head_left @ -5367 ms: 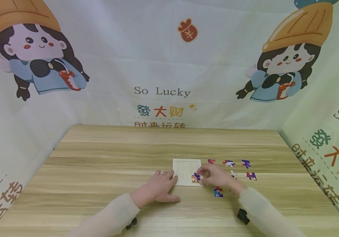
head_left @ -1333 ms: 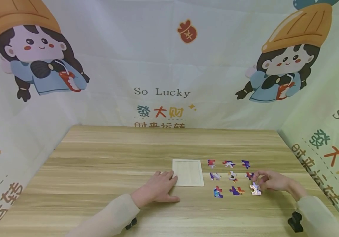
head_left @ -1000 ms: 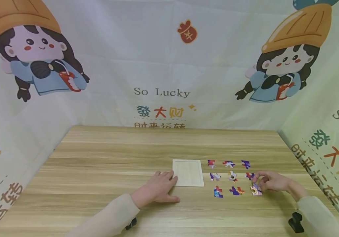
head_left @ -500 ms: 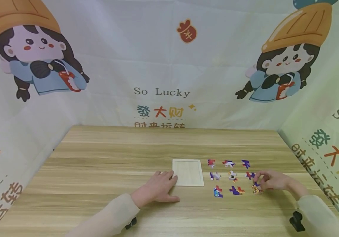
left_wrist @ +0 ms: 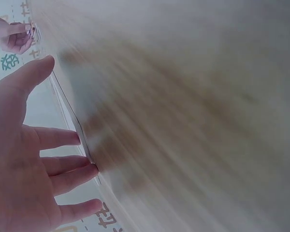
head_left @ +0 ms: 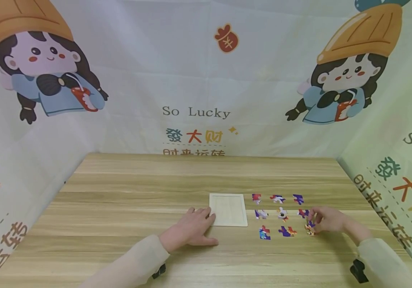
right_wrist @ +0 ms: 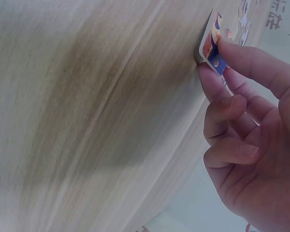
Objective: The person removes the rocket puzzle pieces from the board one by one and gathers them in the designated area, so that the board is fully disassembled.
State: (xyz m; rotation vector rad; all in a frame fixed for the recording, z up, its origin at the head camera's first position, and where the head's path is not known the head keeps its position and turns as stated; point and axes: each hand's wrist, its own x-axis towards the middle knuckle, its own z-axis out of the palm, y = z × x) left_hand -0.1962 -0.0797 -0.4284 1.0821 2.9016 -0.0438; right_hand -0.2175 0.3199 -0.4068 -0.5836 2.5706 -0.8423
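A square wooden puzzle tray [head_left: 229, 210] lies on the table with its base bare. My left hand [head_left: 193, 227] rests at the tray's left edge, fingers extended and touching its rim. To the right, my right hand [head_left: 330, 220] pinches a jigsaw piece [head_left: 309, 229] between thumb and fingers at the near right end of the laid-out pieces. In the right wrist view this piece [right_wrist: 212, 43] is orange and purple, tilted at the table surface, and partly covered by the thumb. Whether its lower edge touches the table, I cannot tell.
Several other jigsaw pieces lie apart in rough rows right of the tray, among them a white one [head_left: 282, 214] in the middle and a purple-orange one [head_left: 287, 231] in the near row. A printed cloth [head_left: 199, 80] hangs behind the wooden table [head_left: 137, 192].
Since the oldest frame, my right hand has gone from the tray's near right corner to the right end of the pieces. Lately the pinched piece only tilts and shifts slightly. My left hand stays put.
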